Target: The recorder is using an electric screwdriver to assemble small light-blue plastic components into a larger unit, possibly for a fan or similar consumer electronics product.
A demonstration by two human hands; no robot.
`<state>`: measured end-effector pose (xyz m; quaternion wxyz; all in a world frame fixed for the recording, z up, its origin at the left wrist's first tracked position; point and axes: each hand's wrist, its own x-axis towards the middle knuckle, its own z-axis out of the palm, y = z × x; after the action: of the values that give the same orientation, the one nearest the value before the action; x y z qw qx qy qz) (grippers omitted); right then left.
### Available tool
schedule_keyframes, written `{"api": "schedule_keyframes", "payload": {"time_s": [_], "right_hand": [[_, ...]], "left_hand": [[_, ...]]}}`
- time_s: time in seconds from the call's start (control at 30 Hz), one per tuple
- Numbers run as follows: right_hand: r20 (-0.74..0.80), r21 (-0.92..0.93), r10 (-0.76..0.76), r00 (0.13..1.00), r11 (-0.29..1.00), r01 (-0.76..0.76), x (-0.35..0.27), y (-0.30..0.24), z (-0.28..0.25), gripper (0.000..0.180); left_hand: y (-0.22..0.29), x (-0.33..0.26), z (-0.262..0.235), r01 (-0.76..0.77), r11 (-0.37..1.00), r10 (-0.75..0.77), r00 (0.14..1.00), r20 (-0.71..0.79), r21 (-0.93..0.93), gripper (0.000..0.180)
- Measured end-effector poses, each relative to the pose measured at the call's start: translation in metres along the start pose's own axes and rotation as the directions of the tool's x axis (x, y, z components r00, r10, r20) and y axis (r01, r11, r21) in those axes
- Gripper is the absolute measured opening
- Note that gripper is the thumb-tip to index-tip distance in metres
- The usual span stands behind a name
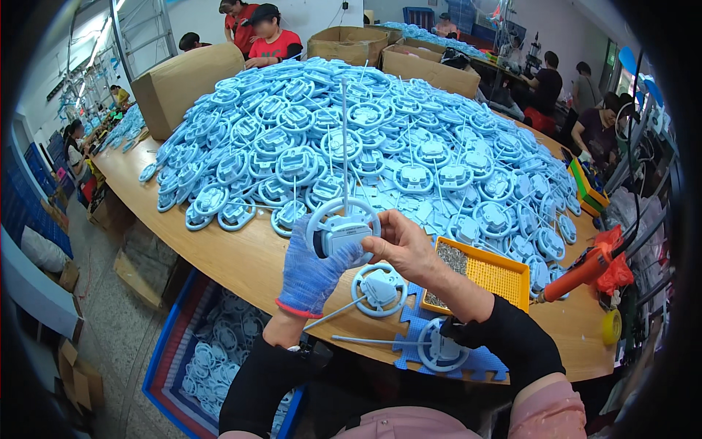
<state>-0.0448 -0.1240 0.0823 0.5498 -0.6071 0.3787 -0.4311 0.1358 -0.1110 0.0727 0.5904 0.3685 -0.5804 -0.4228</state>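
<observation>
My left hand point(311, 267), in a blue knitted glove, grips a light blue plastic ring-shaped part point(349, 238) above the table's front edge. This part has a boxy centre like a battery housing, and a long thin rod points up from it. My bare right hand point(401, 241) has its thumb and curled fingers at the ring's right side; its fingertips are partly hidden. Below lies another ring-shaped part point(380, 289) on the wooden table. A third one point(441, 344) rests on a blue foam mat point(479, 364), beside my right forearm.
A large heap of similar blue parts point(322, 139) covers the table. At right are a yellow tray point(497, 274) with small metal screws point(452, 257), an orange power screwdriver point(581, 272) and yellow tape point(612, 327). A blue-rimmed crate point(164, 358) of parts stands below left. People work farther back.
</observation>
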Motion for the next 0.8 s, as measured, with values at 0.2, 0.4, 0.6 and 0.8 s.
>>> {"api": "schedule_keyframes", "payload": {"time_s": [0.2, 0.4, 0.6, 0.8], "right_hand": [[0.056, 0.015, -0.022, 0.998, 1.0, 0.022, 0.006, -0.003, -0.005, 0.043], [0.0, -0.062, 0.042, 0.999, 0.997, -0.042, 0.007, 0.006, -0.01, 0.046], [-0.43, -0.277, 0.223, 0.875, 0.89, -0.362, 0.039, 0.016, -0.134, 0.072], [-0.27, -0.367, 0.014, 0.963, 0.923, -0.117, -0.037, -0.031, -0.11, 0.069]], "left_hand": [[-0.016, 0.005, -0.001, 0.119, 0.982, -0.119, 0.993, 0.009, -0.148, 0.069], [-0.024, 0.001, 0.004, 0.159, 0.953, -0.146, 0.987, 0.068, -0.259, 0.074], [-0.044, -0.004, 0.014, 0.071, 0.779, -0.203, 0.968, 0.144, 0.623, 0.091], [-0.042, -0.037, 0.02, -0.334, 0.596, -0.088, 0.876, 0.474, 0.73, 0.082]]}}
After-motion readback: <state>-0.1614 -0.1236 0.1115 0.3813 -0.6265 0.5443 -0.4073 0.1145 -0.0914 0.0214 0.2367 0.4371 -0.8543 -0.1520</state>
